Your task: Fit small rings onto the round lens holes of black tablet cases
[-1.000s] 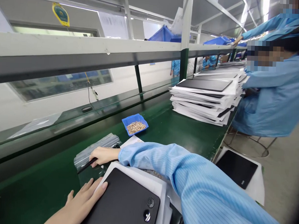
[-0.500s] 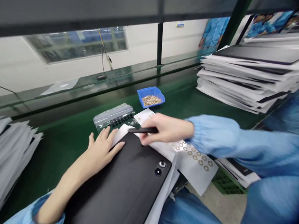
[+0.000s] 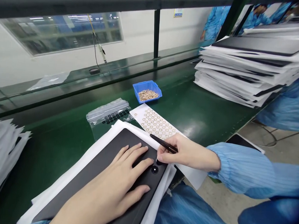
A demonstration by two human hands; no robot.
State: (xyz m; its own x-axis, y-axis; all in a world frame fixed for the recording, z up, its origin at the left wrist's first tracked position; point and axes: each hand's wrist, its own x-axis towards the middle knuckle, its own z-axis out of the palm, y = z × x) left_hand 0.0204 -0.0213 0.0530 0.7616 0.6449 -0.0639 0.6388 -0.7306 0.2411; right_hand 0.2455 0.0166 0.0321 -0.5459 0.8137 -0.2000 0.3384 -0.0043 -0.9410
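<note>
A black tablet back cover [image 3: 98, 169] lies on white sheets at the near edge of the green bench. My left hand [image 3: 117, 186] lies flat on it, fingers spread. My right hand [image 3: 182, 152] pinches black tweezers [image 3: 163, 143], and its fingertips press at the upper camera lens on the cover's corner. A second lens [image 3: 154, 169] shows just below. Beside the cover lies a white sheet of small gold rings [image 3: 156, 123].
A blue tray of loose rings [image 3: 147, 91] and a clear bag of black rings [image 3: 110, 114] sit further back. A tall stack of covers in white sheets [image 3: 251, 73] stands at the right, more white sheets [image 3: 3, 149] at the left. Blue-clad people work beyond.
My right hand came down from above the ring sheet to the cover's camera corner with the tweezers. My left hand slid from the cover's top edge onto its middle.
</note>
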